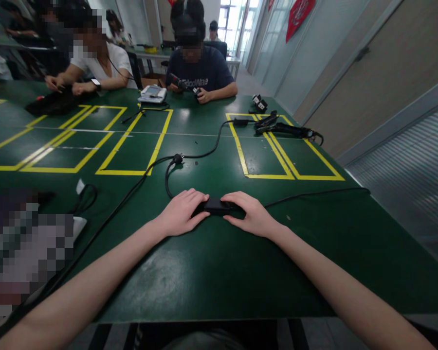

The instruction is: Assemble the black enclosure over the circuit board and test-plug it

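A black power adapter [217, 206] lies on the green table in front of me. My left hand [185, 212] has its thumb and fingers closed round the adapter's left end. At the right end, my right hand [251, 214] grips it between thumb and fingers. One cord leaves from the left hand and curves up to a black plug [177, 159] with bare prongs. Another thin cable [314, 195] runs out from beneath the right hand towards the table's right edge.
Yellow tape rectangles mark the green table [219, 282]. A long black cable [120, 206] crosses the left side. Black devices [288, 129] lie at the back right, a white box [153, 94] at the far edge. People sit opposite; a blurred object [29, 262] is at left.
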The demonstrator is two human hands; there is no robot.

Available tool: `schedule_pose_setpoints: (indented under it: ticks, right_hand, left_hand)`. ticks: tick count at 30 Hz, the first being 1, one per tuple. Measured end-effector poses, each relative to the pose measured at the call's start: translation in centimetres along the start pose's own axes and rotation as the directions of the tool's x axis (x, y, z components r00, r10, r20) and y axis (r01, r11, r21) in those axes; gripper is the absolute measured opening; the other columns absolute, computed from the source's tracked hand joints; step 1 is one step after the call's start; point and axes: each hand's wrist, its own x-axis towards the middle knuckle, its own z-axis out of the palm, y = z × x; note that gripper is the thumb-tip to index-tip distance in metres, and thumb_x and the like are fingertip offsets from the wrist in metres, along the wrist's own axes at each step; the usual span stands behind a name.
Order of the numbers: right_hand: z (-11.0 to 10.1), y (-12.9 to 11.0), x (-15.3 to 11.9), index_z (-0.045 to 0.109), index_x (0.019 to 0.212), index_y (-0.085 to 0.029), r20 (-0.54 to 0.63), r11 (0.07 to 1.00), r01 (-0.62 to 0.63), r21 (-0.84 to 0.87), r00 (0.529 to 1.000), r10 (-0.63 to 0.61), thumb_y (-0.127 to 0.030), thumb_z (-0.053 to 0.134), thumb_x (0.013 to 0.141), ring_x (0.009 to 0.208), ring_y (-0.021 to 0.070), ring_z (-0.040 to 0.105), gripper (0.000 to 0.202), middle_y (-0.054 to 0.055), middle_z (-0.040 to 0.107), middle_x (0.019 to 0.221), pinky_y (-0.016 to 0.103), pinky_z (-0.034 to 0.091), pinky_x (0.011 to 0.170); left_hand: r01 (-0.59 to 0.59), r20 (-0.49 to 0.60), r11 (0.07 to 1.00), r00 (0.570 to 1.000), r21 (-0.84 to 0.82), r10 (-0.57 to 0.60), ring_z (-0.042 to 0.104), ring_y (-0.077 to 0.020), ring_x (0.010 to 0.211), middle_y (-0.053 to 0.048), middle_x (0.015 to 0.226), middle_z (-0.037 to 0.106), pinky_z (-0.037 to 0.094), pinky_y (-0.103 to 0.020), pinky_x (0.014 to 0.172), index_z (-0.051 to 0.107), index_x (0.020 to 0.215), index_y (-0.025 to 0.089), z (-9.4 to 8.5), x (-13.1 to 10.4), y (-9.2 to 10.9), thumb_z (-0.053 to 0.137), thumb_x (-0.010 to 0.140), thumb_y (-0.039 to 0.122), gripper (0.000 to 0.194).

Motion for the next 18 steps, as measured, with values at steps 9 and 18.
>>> schedule_pose_setpoints:
  ticks: [9, 18]
  right_hand:
    - [0.34, -0.2, 0.09, 0.062, 0.121, -0.014, 0.222, 0.97, -0.001, -0.245, 0.973, 0.057, -0.022, 0.062, 0.09, 0.091, 0.0258, 0.068, 0.033, 0.013, 0.072, 0.102, 0.038, 0.055, 0.079]
    - [0.07, -0.7, 0.46, 0.065, 0.114, -0.015, 0.241, 0.979, 0.005, -0.205, 0.97, 0.046, -0.034, 0.06, 0.099, 0.085, 0.0233, 0.07, 0.026, 0.011, 0.074, 0.096, 0.034, 0.053, 0.077]
  left_hand:
    - [-0.08, 0.017, 0.997, 0.997, 0.024, 0.079, 0.066, -0.0243, 0.095, -0.011, 0.105, 0.071, 0.055, -0.036, 0.081, 0.059, 0.12, 0.014, 0.14, -0.01, 0.46, 0.053, 0.103, 0.05, 0.041]
    - [-0.133, -0.02, 0.984, 0.99, 0.12, 0.137, 0.064, -0.021, 0.082, -0.007, 0.09, 0.07, 0.051, -0.031, 0.07, 0.066, 0.121, 0.013, 0.32, -0.02, 0.45, 0.054, 0.104, 0.038, 0.033]
